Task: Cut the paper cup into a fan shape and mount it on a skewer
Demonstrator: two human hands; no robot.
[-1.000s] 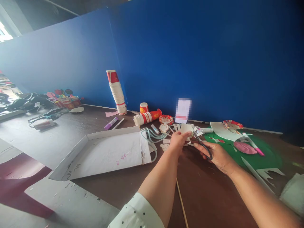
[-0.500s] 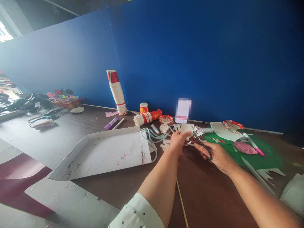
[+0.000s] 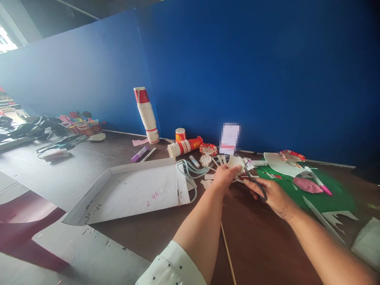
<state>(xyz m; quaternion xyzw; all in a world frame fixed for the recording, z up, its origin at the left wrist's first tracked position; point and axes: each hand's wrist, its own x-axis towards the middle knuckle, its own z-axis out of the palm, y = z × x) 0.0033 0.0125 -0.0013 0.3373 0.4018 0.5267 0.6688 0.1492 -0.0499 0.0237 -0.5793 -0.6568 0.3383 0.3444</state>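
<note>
A dark brown tabletop [image 3: 154, 233] runs along a deep blue partition wall [image 3: 252, 71], with a pale window glow at the far left. On it lies a flattened white cardboard box [image 3: 133, 190] with pink writing, and behind that a tall leaning stack of paper cups [image 3: 146, 114], a short row of red-and-white cups on its side [image 3: 184, 147] and a purple marker [image 3: 138, 154]. To the right a green sheet [image 3: 326, 194] carries a pink cutout [image 3: 307, 185] and a pink pen [image 3: 319, 183]; white paper scraps are scattered around the middle, and a thin wooden stick [image 3: 227, 249] lies toward the near edge. The left hand [image 3: 225, 177] has a narrow grip, thumb and fingers pinched on a small white paper piece [image 3: 236, 161] held just above the tabletop near the scraps. The right hand [image 3: 271, 194] has its grip closed around the dark handles of a pair of scissors [image 3: 252, 179], whose blades point up-left and meet the edge of the paper piece; how far the blades are parted cannot be told. The two hands are near each other, in front of the blue wall.
</note>
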